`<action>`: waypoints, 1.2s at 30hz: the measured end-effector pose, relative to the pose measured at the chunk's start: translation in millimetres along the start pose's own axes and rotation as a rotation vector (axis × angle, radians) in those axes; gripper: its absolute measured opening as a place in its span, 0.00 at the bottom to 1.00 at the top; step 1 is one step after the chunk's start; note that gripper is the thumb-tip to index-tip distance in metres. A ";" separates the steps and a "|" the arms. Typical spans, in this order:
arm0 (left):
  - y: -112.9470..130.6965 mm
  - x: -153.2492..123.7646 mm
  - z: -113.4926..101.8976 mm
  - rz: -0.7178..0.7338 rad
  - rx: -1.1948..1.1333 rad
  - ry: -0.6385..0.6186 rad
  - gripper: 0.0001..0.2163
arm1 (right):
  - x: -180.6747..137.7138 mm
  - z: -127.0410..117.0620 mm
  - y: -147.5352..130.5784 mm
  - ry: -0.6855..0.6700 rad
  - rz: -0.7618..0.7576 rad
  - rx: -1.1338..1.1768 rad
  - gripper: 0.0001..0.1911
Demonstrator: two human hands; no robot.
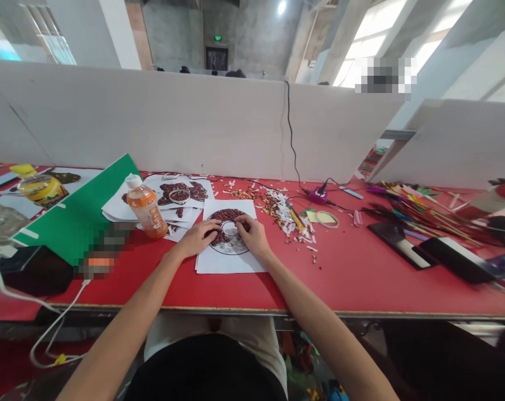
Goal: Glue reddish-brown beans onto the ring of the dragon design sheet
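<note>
A white sheet of paper [229, 262] lies on the red table [344, 278] in front of me. On it is a round ring pattern [227, 215] partly covered with dark red beans. My left hand [199, 237] rests on the left side of the ring, fingers curled down onto the beans. My right hand [252, 234] rests on the right side, fingertips pressed together at the ring's inner edge. What the fingertips pinch is too small to make out.
An orange drink bottle [146, 207] stands left of the sheet, beside a stack of bean-covered sheets [181, 195] and a green board [83, 214]. Loose beans and paper scraps [277, 209] lie to the right, then a tape roll [328, 219], phones [403, 245] and coloured sticks [407, 203].
</note>
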State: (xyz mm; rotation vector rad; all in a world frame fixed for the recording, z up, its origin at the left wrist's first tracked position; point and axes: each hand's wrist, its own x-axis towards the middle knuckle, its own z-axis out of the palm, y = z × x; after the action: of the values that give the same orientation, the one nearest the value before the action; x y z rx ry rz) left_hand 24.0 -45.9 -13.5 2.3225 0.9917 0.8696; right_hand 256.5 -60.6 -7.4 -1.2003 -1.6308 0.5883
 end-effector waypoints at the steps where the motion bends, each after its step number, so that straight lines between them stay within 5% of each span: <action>1: 0.2 -0.1 0.0 0.000 0.001 0.003 0.13 | 0.0 0.0 -0.1 0.000 0.000 -0.001 0.11; 14: 2.2 -1.8 -2.4 0.014 0.001 0.075 0.14 | 1.3 1.6 1.5 -0.004 -0.018 0.002 0.11; 28: -6.0 -5.3 -12.1 -0.074 0.230 0.520 0.12 | 0.8 -0.9 -6.1 0.038 0.011 0.081 0.11; 36: -13.4 -4.6 -14.4 -0.076 0.321 0.530 0.20 | 10.0 -3.1 3.8 0.246 0.089 0.315 0.13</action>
State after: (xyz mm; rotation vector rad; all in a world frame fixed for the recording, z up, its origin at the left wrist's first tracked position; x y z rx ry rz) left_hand 5.1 -38.5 -13.6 2.3331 1.5210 1.4266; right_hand 260.7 -50.5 -5.0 -1.0674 -1.2315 0.6957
